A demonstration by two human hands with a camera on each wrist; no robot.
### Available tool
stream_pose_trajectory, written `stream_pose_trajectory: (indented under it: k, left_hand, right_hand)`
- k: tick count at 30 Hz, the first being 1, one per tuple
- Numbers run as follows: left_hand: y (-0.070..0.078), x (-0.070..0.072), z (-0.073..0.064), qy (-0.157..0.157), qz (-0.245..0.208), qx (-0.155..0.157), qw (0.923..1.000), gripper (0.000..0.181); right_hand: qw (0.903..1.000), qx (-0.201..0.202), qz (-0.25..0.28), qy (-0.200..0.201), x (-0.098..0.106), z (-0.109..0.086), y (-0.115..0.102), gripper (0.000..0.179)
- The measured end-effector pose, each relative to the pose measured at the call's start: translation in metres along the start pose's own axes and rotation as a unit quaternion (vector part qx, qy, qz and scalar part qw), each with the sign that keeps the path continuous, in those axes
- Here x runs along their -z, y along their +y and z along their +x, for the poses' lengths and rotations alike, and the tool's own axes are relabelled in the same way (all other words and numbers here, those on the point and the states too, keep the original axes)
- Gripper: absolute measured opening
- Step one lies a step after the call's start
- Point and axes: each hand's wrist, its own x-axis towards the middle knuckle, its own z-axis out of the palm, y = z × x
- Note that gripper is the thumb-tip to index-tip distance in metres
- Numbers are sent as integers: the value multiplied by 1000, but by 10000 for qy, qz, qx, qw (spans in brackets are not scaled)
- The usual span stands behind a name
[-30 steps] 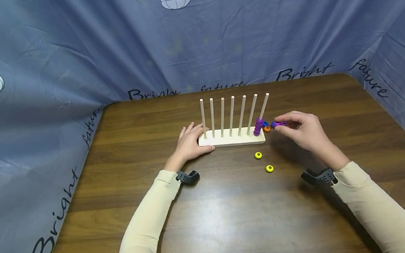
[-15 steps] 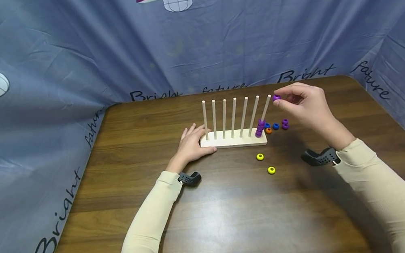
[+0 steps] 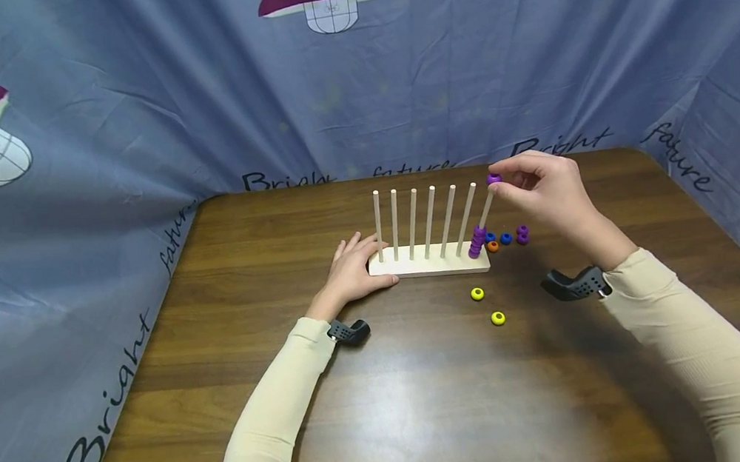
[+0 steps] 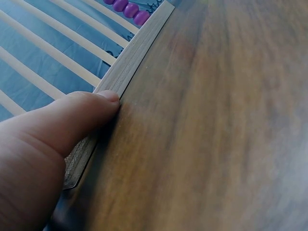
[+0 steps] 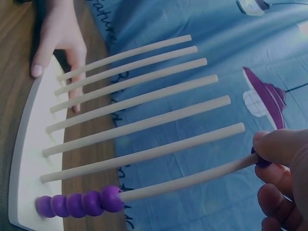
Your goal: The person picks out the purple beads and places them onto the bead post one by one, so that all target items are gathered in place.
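A white wooden peg stand (image 3: 429, 262) with a row of upright pegs sits on the table. My left hand (image 3: 354, 273) holds its left end, thumb (image 4: 98, 108) along the front edge and fingers behind. Several purple beads (image 5: 79, 204) are stacked at the bottom of the rightmost peg (image 5: 192, 180); the other pegs carry none. Between thumb and fingertips, my right hand (image 3: 542, 184) pinches another purple bead (image 3: 494, 179) right at the tip of that same peg. My fingers partly hide this bead in the right wrist view.
Right of the stand lie two blue beads (image 3: 506, 238), an orange bead (image 3: 493, 247) and two purple beads (image 3: 523, 235). Two yellow beads (image 3: 477, 294) lie in front of it on the wooden table (image 3: 427, 404). A blue printed curtain (image 3: 357, 98) hangs behind.
My right hand has lifted a purple bead from beside the stand and brought it left to the rightmost peg's tip. My left hand stays on the stand; the head view has tilted slightly.
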Motion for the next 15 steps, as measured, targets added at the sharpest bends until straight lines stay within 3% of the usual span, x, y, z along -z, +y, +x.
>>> stream_pose_trajectory:
  k: [15]
  left_hand:
    - [2,0,-1,23,-9,-22,10000,72]
  right_hand:
    - [9988,-199,-180,-400,-9,-12,11,24]
